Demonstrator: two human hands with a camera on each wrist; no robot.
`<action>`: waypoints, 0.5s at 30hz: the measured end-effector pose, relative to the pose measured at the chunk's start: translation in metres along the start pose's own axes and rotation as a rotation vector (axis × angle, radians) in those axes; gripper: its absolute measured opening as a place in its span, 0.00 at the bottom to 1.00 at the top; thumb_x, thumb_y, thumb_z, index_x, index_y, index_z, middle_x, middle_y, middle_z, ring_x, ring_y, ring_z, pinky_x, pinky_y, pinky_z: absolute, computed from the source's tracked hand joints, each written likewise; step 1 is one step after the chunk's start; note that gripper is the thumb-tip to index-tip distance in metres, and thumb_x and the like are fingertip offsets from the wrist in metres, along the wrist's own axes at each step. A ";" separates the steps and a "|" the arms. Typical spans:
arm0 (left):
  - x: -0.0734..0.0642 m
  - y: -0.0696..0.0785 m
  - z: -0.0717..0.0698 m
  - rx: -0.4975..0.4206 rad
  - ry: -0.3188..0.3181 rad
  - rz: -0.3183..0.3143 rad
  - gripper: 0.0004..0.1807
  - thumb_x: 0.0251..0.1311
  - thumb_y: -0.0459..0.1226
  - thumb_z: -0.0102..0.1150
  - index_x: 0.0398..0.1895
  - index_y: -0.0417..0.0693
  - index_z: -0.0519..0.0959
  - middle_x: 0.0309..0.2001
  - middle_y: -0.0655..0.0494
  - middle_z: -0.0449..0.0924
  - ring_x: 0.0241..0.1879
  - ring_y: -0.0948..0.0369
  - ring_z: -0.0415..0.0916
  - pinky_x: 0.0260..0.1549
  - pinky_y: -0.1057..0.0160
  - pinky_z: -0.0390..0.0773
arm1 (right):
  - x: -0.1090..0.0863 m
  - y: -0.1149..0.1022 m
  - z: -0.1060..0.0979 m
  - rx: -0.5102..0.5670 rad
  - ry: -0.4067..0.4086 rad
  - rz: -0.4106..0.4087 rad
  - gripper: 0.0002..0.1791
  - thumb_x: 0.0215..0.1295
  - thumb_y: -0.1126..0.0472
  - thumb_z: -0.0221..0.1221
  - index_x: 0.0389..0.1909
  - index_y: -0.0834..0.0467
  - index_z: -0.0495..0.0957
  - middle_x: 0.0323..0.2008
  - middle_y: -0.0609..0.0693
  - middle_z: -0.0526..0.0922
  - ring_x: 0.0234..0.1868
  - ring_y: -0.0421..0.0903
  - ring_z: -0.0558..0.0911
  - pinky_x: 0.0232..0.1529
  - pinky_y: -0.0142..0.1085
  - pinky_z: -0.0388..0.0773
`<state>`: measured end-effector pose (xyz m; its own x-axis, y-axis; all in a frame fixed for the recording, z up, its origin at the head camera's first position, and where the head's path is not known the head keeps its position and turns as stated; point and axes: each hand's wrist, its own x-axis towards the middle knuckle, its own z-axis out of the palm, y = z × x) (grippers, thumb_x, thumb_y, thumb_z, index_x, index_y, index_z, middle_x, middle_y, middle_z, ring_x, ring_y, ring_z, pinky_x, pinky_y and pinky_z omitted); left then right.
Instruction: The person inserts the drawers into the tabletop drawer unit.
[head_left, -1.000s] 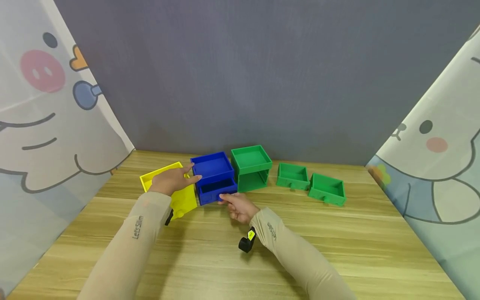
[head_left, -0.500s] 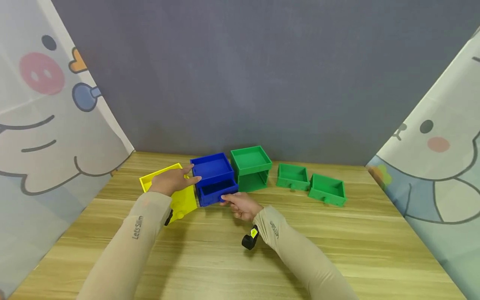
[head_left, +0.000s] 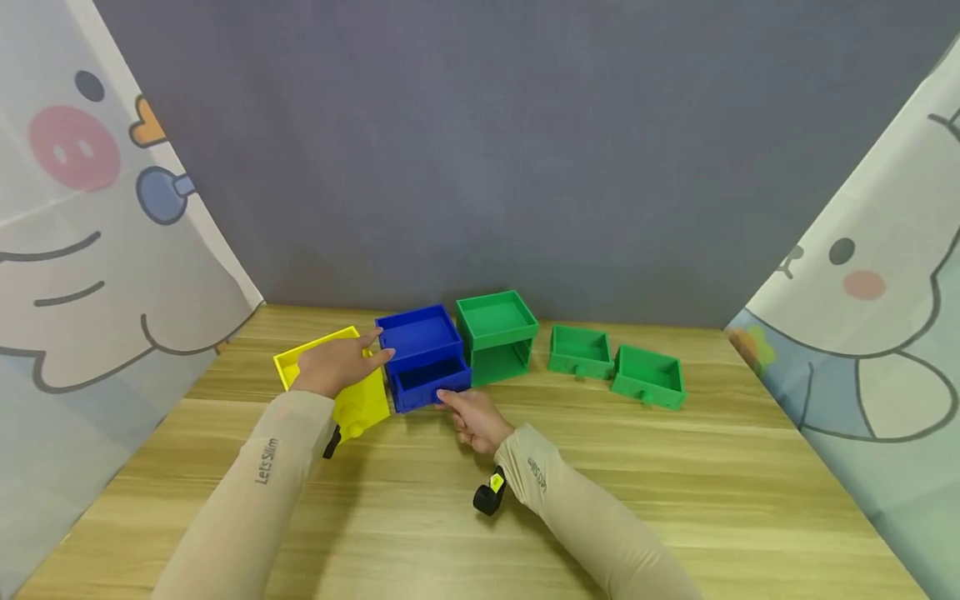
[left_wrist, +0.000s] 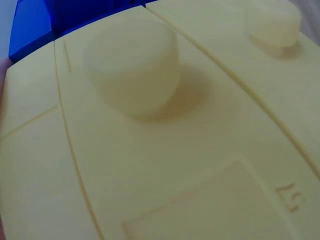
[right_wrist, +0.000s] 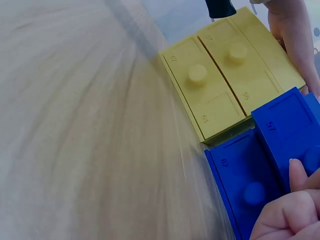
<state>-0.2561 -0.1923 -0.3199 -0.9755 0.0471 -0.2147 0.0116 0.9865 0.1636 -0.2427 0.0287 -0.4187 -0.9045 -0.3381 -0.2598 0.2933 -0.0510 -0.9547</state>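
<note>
A small blue cabinet (head_left: 420,335) stands near the back of the table, its upper drawer (head_left: 429,385) pulled partway out over the lower drawer (right_wrist: 240,165). The pulled drawer looks hollow, though its floor is in shadow. My right hand (head_left: 478,419) pinches this drawer's round knob between thumb and finger. My left hand (head_left: 333,365) lies over a yellow cabinet (head_left: 363,404), thumb and forefinger stretched out to the blue cabinet's left edge. Both yellow drawers sit closed, and their knobs show in the right wrist view. Yellow fronts fill most of the left wrist view.
Right of the blue cabinet stands a green cabinet (head_left: 498,321) with an open front and no drawers inside. Two loose green drawers, one (head_left: 581,352) beside the other (head_left: 648,377), lie farther right. A grey panel (head_left: 480,150) rises behind the table (head_left: 420,517).
The blue upper drawer comes out very slightly between the first two frames, with my right hand on its knob. The head view shifts a little; my left hand stays in place.
</note>
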 end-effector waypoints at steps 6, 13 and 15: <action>0.000 0.001 -0.001 -0.002 0.012 -0.001 0.41 0.65 0.65 0.35 0.76 0.57 0.51 0.17 0.53 0.70 0.12 0.62 0.50 0.17 0.63 0.54 | -0.001 0.001 0.002 0.005 -0.011 0.011 0.21 0.71 0.54 0.54 0.46 0.71 0.76 0.11 0.40 0.63 0.10 0.31 0.59 0.11 0.23 0.54; 0.002 0.001 0.000 -0.008 0.010 -0.004 0.39 0.66 0.64 0.35 0.76 0.57 0.50 0.19 0.52 0.70 0.14 0.60 0.54 0.18 0.62 0.57 | -0.003 -0.002 0.012 0.018 0.048 -0.020 0.20 0.72 0.56 0.52 0.44 0.73 0.75 0.13 0.41 0.65 0.11 0.32 0.58 0.11 0.23 0.54; 0.001 0.002 -0.001 -0.013 0.005 -0.004 0.39 0.66 0.64 0.35 0.76 0.57 0.50 0.20 0.51 0.71 0.15 0.59 0.55 0.19 0.61 0.57 | -0.004 -0.001 0.013 0.034 0.071 -0.027 0.20 0.72 0.56 0.53 0.42 0.74 0.75 0.11 0.41 0.63 0.11 0.32 0.58 0.12 0.23 0.54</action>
<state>-0.2576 -0.1905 -0.3192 -0.9766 0.0422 -0.2107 0.0047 0.9846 0.1750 -0.2352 0.0177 -0.4146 -0.9316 -0.2687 -0.2447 0.2774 -0.0911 -0.9564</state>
